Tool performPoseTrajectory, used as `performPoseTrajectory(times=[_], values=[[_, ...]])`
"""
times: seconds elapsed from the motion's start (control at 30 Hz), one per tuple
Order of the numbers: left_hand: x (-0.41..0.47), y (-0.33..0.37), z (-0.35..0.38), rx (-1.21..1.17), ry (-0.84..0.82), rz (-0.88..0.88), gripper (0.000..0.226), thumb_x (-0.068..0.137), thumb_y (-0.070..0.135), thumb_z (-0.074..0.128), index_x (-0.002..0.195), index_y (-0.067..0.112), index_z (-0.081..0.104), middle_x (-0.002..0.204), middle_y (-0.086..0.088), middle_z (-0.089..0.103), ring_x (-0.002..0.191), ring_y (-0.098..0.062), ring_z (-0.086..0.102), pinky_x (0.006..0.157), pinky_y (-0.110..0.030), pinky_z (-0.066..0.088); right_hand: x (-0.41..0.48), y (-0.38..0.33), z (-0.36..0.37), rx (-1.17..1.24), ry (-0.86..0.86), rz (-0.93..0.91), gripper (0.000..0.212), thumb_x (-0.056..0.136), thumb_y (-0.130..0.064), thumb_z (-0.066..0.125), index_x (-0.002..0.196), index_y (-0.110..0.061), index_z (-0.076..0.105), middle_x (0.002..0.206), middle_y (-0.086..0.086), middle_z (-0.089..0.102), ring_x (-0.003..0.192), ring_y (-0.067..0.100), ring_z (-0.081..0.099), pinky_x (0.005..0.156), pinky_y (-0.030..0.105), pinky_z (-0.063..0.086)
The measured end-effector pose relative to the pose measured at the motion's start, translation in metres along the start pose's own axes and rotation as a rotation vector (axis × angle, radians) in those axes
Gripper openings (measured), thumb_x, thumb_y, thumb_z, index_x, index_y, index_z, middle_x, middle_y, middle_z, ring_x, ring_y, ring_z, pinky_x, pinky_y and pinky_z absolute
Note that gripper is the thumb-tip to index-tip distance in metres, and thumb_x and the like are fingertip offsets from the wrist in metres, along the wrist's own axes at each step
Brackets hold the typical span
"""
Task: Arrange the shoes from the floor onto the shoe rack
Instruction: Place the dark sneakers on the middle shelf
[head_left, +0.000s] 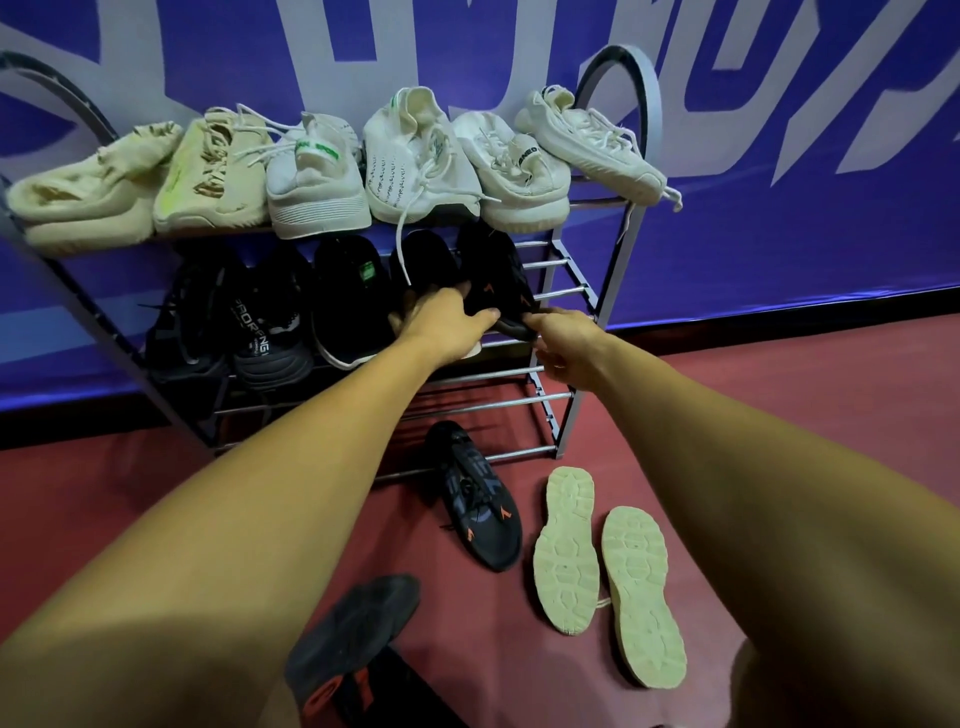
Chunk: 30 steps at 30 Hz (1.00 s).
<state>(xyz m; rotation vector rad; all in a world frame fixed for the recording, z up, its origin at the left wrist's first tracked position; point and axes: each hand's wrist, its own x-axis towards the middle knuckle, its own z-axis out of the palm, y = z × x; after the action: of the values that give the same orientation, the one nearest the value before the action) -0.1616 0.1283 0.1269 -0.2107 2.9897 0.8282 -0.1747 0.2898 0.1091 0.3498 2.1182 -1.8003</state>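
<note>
Left hand (447, 325): your fingers curled over the near end of the black shoe (501, 275).
Right hand (563, 345): you pinched the same shoe's near edge.
Black shoe: it lay on the middle shelf of the shoe rack (566, 270), toward the right end.
Floor: an orange-marked shoe (480, 499) lay near the rack.

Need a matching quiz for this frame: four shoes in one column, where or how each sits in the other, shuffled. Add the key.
1. cream pair
2. black-orange shoe beside the cream pair
3. black shoe gripped by left hand and right hand
4. white shoe with green tongue label

A. top shelf
B. floor, upright
C. floor, soles up
D. at the middle shelf

Pairs: 1-C, 2-B, 3-D, 4-A
</note>
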Motion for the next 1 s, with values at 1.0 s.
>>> performPoseTrajectory(times=[1.0], values=[[-0.083,-0.049,0.044,0.377,-0.373,0.149,0.044,0.093,0.031,0.057,0.135,0.019,0.054,0.137,-0.003,0.058,0.129,-0.023,0.05,0.111,-0.029,0.03,-0.05,0.076,0.033,-0.944,-0.122,-0.055,0.021,0.092,-0.018,0.055,0.095,-0.002,0.067,0.085,0.014,0.066,0.057,0.021,0.056,0.053,0.027,0.048]])
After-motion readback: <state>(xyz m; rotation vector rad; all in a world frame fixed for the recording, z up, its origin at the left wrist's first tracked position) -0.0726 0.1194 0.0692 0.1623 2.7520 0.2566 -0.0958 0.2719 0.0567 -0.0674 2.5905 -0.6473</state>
